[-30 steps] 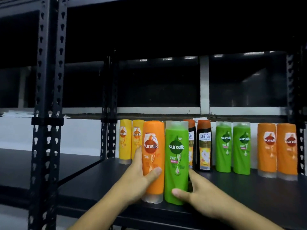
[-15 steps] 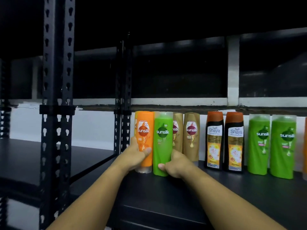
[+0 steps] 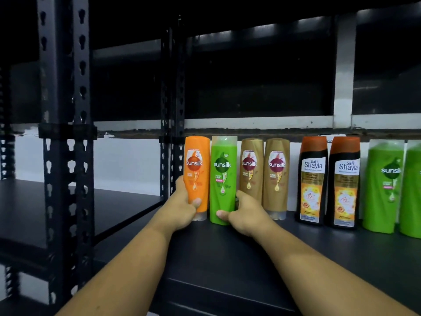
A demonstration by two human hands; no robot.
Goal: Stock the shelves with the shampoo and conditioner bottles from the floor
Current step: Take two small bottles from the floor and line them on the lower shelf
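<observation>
Setting two bottles at the shelf's (image 3: 227, 258) left end, the left hand (image 3: 182, 209) grips the orange bottle (image 3: 197, 172), the right hand (image 3: 243, 213) the green bottle (image 3: 223, 179); both seemingly grounded, awaiting release.

You are in a shop stockroom or retail aisle: black slotted-steel shelving uprights (image 3: 66, 156) carry dark flat shelf boards (image 3: 296, 258), and branded plastic shampoo bottles (image 3: 276, 176) stand lined up, labels forward.

orange bottle (image 3: 197, 176) and green bottle (image 3: 223, 179) pushed farther back, nearer rear row
</observation>
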